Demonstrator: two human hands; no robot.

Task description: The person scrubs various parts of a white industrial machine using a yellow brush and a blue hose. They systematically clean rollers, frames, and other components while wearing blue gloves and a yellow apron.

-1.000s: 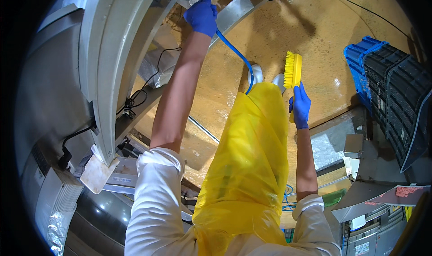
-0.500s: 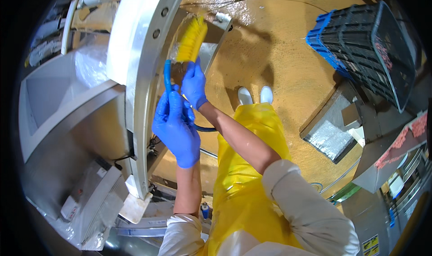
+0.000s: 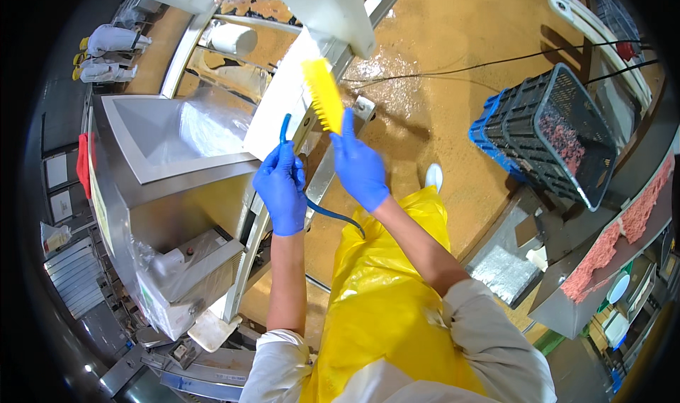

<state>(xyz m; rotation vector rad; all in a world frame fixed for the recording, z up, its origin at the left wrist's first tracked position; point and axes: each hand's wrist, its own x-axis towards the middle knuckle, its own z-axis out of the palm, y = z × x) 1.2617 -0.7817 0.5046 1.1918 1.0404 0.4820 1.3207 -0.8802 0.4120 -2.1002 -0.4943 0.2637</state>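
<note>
The left hand (image 3: 281,188), gloved blue, is closed around a blue hose (image 3: 285,128). The right hand (image 3: 359,163) grips the handle of a yellow brush (image 3: 324,93), bristles against the white slanted panel (image 3: 283,105) of a steel machine (image 3: 177,197). Behind the panel sits a plastic-lined hopper (image 3: 198,123). On the wet floor (image 3: 439,42) at right stands a black crate (image 3: 549,130) over blue ones.

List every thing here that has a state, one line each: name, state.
Left hand: gloved, shut on the blue hose.
Right hand: gloved, holding the yellow brush.
Yellow brush: bristles against the white panel.
Floor: wet.
Black crate: tilted, pink scraps inside.
Steel hopper: open, lined with clear plastic.
</note>
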